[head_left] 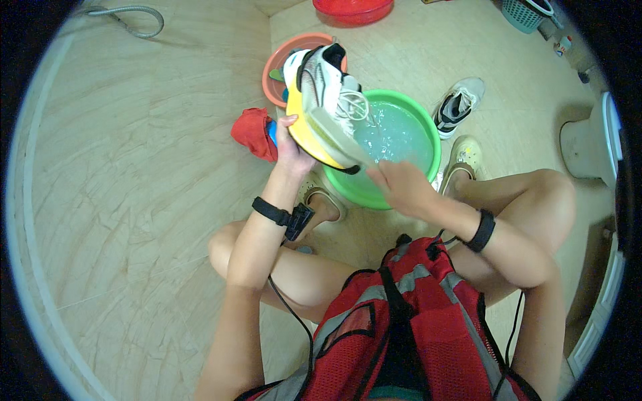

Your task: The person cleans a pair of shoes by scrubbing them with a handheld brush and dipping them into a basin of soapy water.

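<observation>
My left hand (293, 148) grips a white, grey and yellow sneaker (324, 83) by its sole side, holding it tilted above the left part of a green basin (432, 127). Cloudy bluish water (398, 137) stands in this basin. Closed around the handle of a pale scrubbing brush (334, 136), my right hand (406, 189) is slightly blurred. The brush head lies against the sneaker's yellow side; its bristles are hard to make out. White laces hang loose from the sneaker. To the right of the basin sits a second white and black sneaker (460, 105).
Behind the held sneaker stands an orange basin (273, 59) with small items in it. A red cloth (253, 134) lies left of the green basin. Farther off are a red basin (354, 15), a teal basket (523, 17) and a shower hose (150, 12). A white fixture (585, 148) stands at right.
</observation>
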The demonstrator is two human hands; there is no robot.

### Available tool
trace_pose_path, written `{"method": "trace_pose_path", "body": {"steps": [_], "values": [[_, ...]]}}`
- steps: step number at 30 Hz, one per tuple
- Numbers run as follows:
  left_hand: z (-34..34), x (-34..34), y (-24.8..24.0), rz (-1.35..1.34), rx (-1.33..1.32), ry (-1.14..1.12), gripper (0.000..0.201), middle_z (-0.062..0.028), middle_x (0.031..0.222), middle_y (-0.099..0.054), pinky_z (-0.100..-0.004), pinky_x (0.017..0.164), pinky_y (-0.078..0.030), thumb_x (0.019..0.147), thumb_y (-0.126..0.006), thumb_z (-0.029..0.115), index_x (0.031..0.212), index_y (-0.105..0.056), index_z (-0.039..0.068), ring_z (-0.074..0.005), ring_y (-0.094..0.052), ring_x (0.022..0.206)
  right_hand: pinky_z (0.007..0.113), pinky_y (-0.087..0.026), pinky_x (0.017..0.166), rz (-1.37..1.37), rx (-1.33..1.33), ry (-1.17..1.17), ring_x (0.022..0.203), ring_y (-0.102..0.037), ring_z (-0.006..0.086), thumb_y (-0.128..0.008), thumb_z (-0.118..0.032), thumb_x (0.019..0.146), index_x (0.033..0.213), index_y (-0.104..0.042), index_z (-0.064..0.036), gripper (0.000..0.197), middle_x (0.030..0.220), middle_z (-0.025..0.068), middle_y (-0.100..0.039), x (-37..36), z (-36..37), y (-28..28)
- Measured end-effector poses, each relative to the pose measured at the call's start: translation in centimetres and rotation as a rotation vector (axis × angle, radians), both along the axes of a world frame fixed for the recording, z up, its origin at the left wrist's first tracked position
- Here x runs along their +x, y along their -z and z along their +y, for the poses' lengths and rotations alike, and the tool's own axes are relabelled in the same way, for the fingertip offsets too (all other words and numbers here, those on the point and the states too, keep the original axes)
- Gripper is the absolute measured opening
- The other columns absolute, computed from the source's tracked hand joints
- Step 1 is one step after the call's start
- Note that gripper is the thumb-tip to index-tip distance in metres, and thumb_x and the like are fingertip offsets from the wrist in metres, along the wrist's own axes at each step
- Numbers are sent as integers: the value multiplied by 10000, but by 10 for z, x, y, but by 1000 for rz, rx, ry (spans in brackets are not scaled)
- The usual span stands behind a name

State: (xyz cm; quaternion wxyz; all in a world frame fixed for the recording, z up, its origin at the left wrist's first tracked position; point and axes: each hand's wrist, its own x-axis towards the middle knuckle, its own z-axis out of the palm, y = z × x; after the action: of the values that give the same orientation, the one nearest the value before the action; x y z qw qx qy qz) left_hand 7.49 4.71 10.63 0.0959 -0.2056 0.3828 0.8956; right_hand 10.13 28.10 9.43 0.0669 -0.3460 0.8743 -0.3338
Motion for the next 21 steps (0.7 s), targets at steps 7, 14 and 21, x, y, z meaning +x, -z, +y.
{"method": "trace_pose_path", "body": {"steps": [7,14,21], "values": [[17,-4,-1,23,26,-12,645,-136,1221,-515,-461,955,-380,701,-501,400,1261,-445,85,-320,-499,1085,512,-455,588,-245,-167,100,642,-569,443,-374,-316,939,710,-565,23,452,721,257,-583,-28,-27,-9],[6,3,-5,56,-91,-60,672,-142,1206,-523,-449,926,-411,676,-493,412,1260,-452,81,-331,-514,1058,495,-402,627,-204,-74,-8,691,-532,436,-386,-324,938,750,-543,44,442,745,283,-547,12,-3,-16],[6,4,-11,116,24,-108,693,-147,1245,-504,-452,942,-404,685,-487,446,1273,-447,83,-339,-504,1089,490,-467,643,-326,-102,-43,705,-569,458,-379,-354,934,811,-579,38,457,734,276,-581,-9,-9,-16]]}}
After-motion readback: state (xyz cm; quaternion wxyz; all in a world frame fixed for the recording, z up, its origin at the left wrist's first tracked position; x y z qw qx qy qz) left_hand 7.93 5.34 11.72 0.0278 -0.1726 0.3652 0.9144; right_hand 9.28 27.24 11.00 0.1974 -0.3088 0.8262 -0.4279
